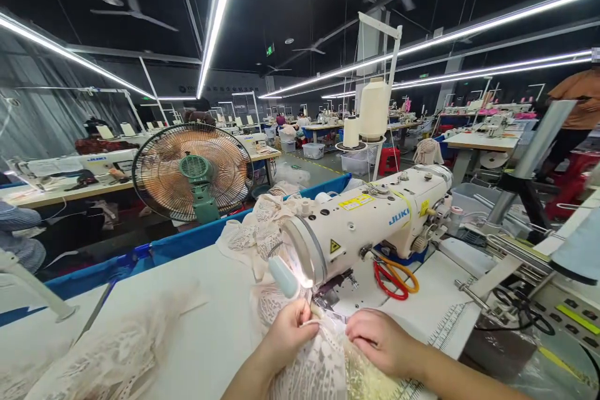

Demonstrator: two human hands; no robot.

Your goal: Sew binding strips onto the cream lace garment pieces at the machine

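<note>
A cream lace fabric (323, 359) lies under the needle end of a white sewing machine (347, 225) and hangs toward me. Just left of the needle, my left hand (290, 328) pinches the edge of this lace between thumb and fingers. My right hand (375, 337) is closed on the lace to the right of the needle, its fingers curled. A lamp on the machine lights the spot between both hands. More lace (262, 228) is bunched behind the machine head. Red-and-orange-handled scissors (396, 278) lie on the machine bed beyond my right hand.
Another heap of lace (107, 350) rests on the table at left. A large fan (193, 169) stands behind the blue fabric trough (187, 234). Thread cones (375, 109) rise on a stand behind the machine. A person (579, 97) stands far right; a striped sleeve (21, 231) shows at left.
</note>
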